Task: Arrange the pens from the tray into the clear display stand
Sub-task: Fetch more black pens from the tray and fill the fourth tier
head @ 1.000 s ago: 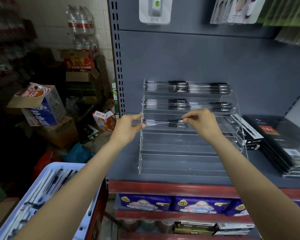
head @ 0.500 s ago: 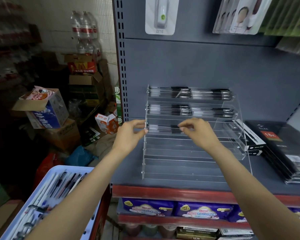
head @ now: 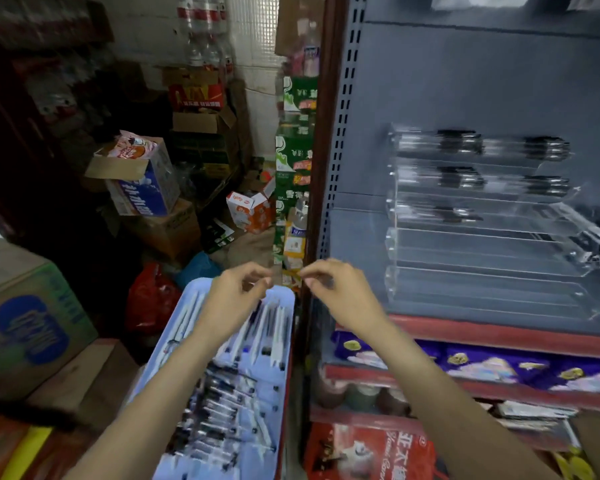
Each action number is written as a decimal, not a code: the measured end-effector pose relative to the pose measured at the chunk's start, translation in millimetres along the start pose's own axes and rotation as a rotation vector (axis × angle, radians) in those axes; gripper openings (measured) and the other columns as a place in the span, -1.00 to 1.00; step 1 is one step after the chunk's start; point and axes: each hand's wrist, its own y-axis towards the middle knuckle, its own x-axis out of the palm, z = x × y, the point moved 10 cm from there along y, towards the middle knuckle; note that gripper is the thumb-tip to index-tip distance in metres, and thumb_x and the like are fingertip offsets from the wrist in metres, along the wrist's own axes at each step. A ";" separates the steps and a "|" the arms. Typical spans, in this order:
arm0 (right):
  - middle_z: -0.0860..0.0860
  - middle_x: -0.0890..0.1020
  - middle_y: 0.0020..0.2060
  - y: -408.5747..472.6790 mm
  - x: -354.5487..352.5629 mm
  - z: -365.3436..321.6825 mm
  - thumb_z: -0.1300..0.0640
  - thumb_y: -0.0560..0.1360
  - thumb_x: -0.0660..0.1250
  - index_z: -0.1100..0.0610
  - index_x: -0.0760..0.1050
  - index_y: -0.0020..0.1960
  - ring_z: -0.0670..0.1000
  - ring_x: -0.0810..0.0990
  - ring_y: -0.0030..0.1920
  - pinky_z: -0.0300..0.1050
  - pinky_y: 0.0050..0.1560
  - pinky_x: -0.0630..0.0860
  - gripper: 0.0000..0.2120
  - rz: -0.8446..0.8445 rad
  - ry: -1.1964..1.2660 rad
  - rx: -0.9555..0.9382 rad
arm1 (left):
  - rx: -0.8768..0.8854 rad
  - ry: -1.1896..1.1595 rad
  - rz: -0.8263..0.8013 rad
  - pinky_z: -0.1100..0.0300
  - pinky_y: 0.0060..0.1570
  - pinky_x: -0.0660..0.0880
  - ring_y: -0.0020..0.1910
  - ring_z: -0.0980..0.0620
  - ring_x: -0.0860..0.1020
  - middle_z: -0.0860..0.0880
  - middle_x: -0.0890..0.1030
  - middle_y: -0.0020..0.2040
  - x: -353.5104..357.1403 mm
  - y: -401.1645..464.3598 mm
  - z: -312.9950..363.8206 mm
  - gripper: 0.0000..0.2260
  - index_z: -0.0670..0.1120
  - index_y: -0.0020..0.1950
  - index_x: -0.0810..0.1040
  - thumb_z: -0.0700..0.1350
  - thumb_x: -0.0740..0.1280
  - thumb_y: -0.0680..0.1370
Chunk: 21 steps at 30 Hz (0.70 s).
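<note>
left hand [head: 231, 295]: over the tray [head: 160, 372], fingers loosely curled, holding nothing
right hand [head: 340, 292]: same, empty
stand [head: 482, 244]: pens [head: 478, 147] up top

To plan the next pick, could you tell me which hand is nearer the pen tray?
Left. The left hand hovers over the tray; the right hand is beside it, toward the shelf.

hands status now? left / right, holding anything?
Left hand: above the tray, fingers loosely curled, holding nothing.
Right hand: loosely curled, holding nothing.

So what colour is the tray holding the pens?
Light blue; the tray shows best in the head view, the only one.
</note>
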 end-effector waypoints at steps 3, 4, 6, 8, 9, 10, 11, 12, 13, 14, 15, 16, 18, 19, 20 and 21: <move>0.08 0.59 0.10 -12.0 80.2 -15.2 0.24 0.56 0.21 0.15 0.56 0.17 0.03 0.57 0.06 -0.33 0.06 0.39 -0.77 -0.110 0.032 0.077 | -0.080 0.062 -0.056 0.30 -0.15 0.52 -0.15 0.07 0.59 -0.07 0.65 -0.10 -31.1 -29.1 -67.7 -0.87 -0.13 0.05 0.60 -0.17 0.29 0.56; 0.08 0.57 0.16 -17.9 107.7 -16.6 0.24 0.58 0.18 0.16 0.52 0.21 0.04 0.55 0.11 -0.24 0.15 0.41 -0.75 -0.161 0.034 0.126 | -0.106 0.093 -0.076 0.25 -0.12 0.52 -0.13 0.05 0.59 -0.07 0.65 -0.09 -40.9 -38.2 -90.1 -0.87 -0.11 0.05 0.60 -0.18 0.28 0.56; 0.09 0.51 0.25 -30.3 156.5 -16.9 0.23 0.61 0.16 0.15 0.45 0.30 0.05 0.50 0.22 -0.14 0.29 0.39 -0.72 -0.243 0.033 0.209 | -0.158 0.136 -0.120 0.32 -0.16 0.49 -0.10 0.02 0.59 -0.05 0.65 -0.09 -56.6 -54.8 -131.2 -0.86 -0.08 0.06 0.59 -0.18 0.27 0.56; 0.09 0.48 0.28 -41.4 192.3 -15.6 0.21 0.60 0.17 0.14 0.41 0.34 0.05 0.48 0.25 -0.09 0.32 0.38 -0.69 -0.263 0.017 0.289 | -0.184 0.196 -0.159 0.48 -0.31 0.37 -0.09 0.01 0.59 -0.03 0.64 -0.09 -66.6 -68.8 -164.1 -0.86 -0.08 0.05 0.60 -0.18 0.27 0.56; 0.09 0.48 0.29 -46.9 205.6 -15.0 0.21 0.60 0.18 0.14 0.40 0.35 0.05 0.48 0.26 -0.09 0.32 0.39 -0.68 -0.253 0.008 0.331 | -0.190 0.212 -0.177 0.46 -0.34 0.36 -0.10 0.01 0.58 -0.04 0.64 -0.09 -69.6 -74.8 -176.1 -0.86 -0.10 0.05 0.60 -0.19 0.27 0.56; 0.09 0.49 0.29 -51.5 217.2 -14.5 0.20 0.60 0.19 0.14 0.40 0.35 0.05 0.49 0.25 -0.11 0.31 0.40 -0.67 -0.238 -0.001 0.367 | -0.193 0.214 -0.194 0.44 -0.33 0.36 -0.11 0.01 0.56 -0.05 0.64 -0.08 -71.0 -79.8 -186.6 -0.87 -0.13 0.04 0.60 -0.21 0.27 0.57; 0.09 0.49 0.28 -55.6 228.1 -14.5 0.19 0.59 0.20 0.14 0.40 0.35 0.06 0.50 0.23 -0.09 0.29 0.42 -0.67 -0.229 -0.015 0.396 | -0.194 0.215 -0.215 0.44 -0.31 0.36 -0.14 0.04 0.54 -0.06 0.64 -0.07 -70.7 -84.4 -194.8 -0.87 -0.15 0.03 0.59 -0.22 0.27 0.56; 0.11 0.50 0.27 -59.3 238.9 -14.1 0.18 0.59 0.21 0.14 0.40 0.34 0.08 0.52 0.20 -0.06 0.26 0.44 -0.67 -0.226 -0.035 0.418 | -0.189 0.220 -0.238 0.44 -0.31 0.34 -0.16 0.07 0.52 -0.07 0.63 -0.06 -68.2 -88.1 -202.5 -0.88 -0.16 0.02 0.59 -0.21 0.27 0.56; 0.12 0.50 0.24 -61.9 248.7 -13.0 0.16 0.58 0.23 0.14 0.40 0.32 0.09 0.54 0.16 -0.03 0.22 0.46 -0.68 -0.222 -0.060 0.441 | -0.182 0.237 -0.265 0.43 -0.30 0.32 -0.17 0.10 0.50 -0.06 0.63 -0.07 -64.3 -91.5 -208.1 -0.89 -0.16 0.02 0.59 -0.20 0.29 0.56; 0.13 0.51 0.20 -63.6 256.3 -11.9 0.13 0.56 0.26 0.14 0.41 0.31 0.10 0.55 0.12 -0.01 0.18 0.49 -0.68 -0.212 -0.084 0.465 | -0.174 0.256 -0.283 0.42 -0.28 0.30 -0.19 0.11 0.48 -0.05 0.61 -0.11 -59.8 -93.5 -212.9 -0.89 -0.16 0.01 0.59 -0.18 0.31 0.55; 0.13 0.52 0.16 -64.4 262.1 -10.7 0.10 0.55 0.28 0.14 0.41 0.28 0.10 0.56 0.06 0.00 0.12 0.51 -0.67 -0.195 -0.100 0.494 | -0.173 0.273 -0.298 0.40 -0.27 0.29 -0.21 0.10 0.48 -0.04 0.59 -0.16 -54.8 -94.3 -216.9 -0.89 -0.17 0.00 0.59 -0.16 0.34 0.53; 0.13 0.52 0.12 -66.4 268.1 -8.9 0.09 0.53 0.30 0.14 0.40 0.26 0.10 0.57 0.01 0.01 0.05 0.54 -0.67 -0.179 -0.107 0.530 | -0.178 0.276 -0.312 0.35 -0.26 0.31 -0.21 0.07 0.50 -0.03 0.57 -0.18 -49.1 -95.4 -220.8 -0.89 -0.16 -0.02 0.59 -0.14 0.36 0.51; 0.15 0.53 0.06 -68.4 273.0 -5.4 0.08 0.52 0.32 0.17 0.37 0.23 0.14 0.57 -0.02 0.05 -0.02 0.56 -0.66 -0.154 -0.129 0.574 | -0.188 0.330 -0.343 0.19 -0.16 0.42 -0.13 -0.04 0.55 -0.07 0.56 -0.14 -35.4 -94.3 -221.5 -0.85 -0.15 -0.08 0.55 -0.07 0.39 0.49; 0.16 0.55 0.04 -68.5 276.5 -5.5 0.10 0.51 0.32 0.18 0.35 0.21 0.16 0.58 -0.02 0.07 -0.04 0.57 -0.67 -0.152 -0.149 0.583 | -0.201 0.387 -0.365 0.12 -0.13 0.46 -0.10 -0.09 0.55 -0.09 0.54 -0.13 -30.3 -94.8 -222.6 -0.82 -0.14 -0.12 0.52 -0.03 0.39 0.49; 0.18 0.56 0.02 -68.4 278.5 -5.1 0.12 0.51 0.33 0.20 0.34 0.19 0.18 0.58 -0.02 0.07 -0.06 0.57 -0.68 -0.151 -0.161 0.593 | -0.212 0.448 -0.390 0.08 -0.14 0.47 -0.09 -0.12 0.56 -0.11 0.52 -0.14 -25.7 -95.5 -223.9 -0.77 -0.13 -0.17 0.48 0.01 0.39 0.48; 0.19 0.57 0.00 -68.2 278.8 -4.7 0.14 0.50 0.33 0.21 0.34 0.17 0.18 0.58 -0.03 0.06 -0.08 0.57 -0.69 -0.147 -0.171 0.602 | -0.224 0.494 -0.412 0.07 -0.18 0.47 -0.10 -0.14 0.56 -0.13 0.53 -0.16 -22.2 -96.2 -225.0 -0.73 -0.13 -0.21 0.46 0.04 0.39 0.48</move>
